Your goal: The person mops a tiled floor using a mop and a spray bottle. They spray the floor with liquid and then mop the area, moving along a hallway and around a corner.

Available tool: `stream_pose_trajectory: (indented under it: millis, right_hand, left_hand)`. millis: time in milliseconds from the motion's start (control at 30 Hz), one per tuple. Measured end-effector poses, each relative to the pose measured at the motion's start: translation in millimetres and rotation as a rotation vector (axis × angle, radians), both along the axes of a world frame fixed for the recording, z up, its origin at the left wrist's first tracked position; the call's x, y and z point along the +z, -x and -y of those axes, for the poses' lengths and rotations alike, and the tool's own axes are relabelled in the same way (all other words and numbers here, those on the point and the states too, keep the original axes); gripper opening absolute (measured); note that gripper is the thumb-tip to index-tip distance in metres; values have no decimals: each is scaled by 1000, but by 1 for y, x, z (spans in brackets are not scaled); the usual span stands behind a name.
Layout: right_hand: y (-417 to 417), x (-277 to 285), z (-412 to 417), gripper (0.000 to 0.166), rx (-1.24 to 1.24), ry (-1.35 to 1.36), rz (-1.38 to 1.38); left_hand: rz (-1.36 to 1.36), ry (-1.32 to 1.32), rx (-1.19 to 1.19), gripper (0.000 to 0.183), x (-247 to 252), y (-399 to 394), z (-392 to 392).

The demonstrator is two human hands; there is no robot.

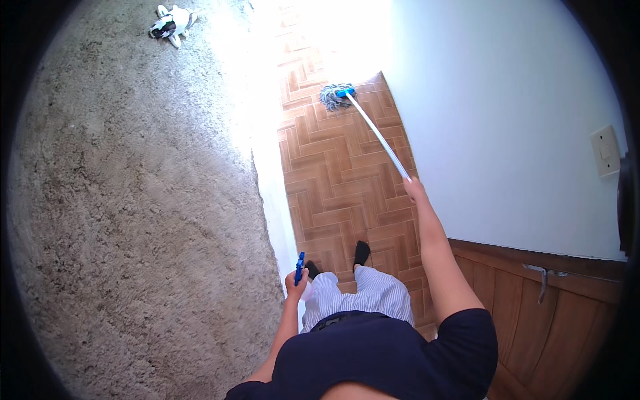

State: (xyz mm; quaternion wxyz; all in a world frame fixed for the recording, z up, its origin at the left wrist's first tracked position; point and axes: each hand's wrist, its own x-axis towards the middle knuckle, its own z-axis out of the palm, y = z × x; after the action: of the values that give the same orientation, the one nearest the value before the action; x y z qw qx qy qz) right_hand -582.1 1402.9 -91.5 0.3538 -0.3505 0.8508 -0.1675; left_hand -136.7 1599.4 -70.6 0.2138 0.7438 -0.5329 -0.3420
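Note:
My right hand (414,190) grips the upper end of a white mop handle (378,136). The handle slants away to a blue connector (345,93) and a grey string mop head (331,97), which rests on the wood-look herringbone tile floor (332,165) near a brightly lit area. Low on the left, my left hand (296,285) holds a spray bottle by its neck, beside my thigh. Its blue trigger head (300,267) points forward, and part of the pale, translucent bottle body (307,291) shows behind the hand.
A rough concrete-like surface (150,200) with a white edge runs along the left; a black-and-white plush toy (173,24) lies on it. To the right stand a pale wall (490,120) with a switch plate (605,151) and a wooden door (525,310) with a metal handle.

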Motion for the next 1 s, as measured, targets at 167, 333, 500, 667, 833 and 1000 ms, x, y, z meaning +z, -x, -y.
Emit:
stream_pose_trajectory:
  millis: [167,333,500,667,833,1000]
  right_hand:
    - [57,-18,-193,48,34,-79,-34]
    - [35,-8,-406,36,-101,-228,-67]
    - [-7,5,-515,46,-133,-352,-71]
    - [-32,-11,-482,49,-191,-436,-77]
    - [-22,-41,-353,50,-280,-234,114]
    - [57,-73,-177,54,-182,-294,162]
  left_hand:
    - [-29,-5,-88,34,-13,10,18]
    - [-52,-23,-172,32,0,41,46]
    - [-116,-21,-229,34,-5,66,60]
    - [-109,35,-196,31,1,73,87]
    - [-354,254,223,17,12,74,133]
    - [-642,613,414,19,70,98,207]
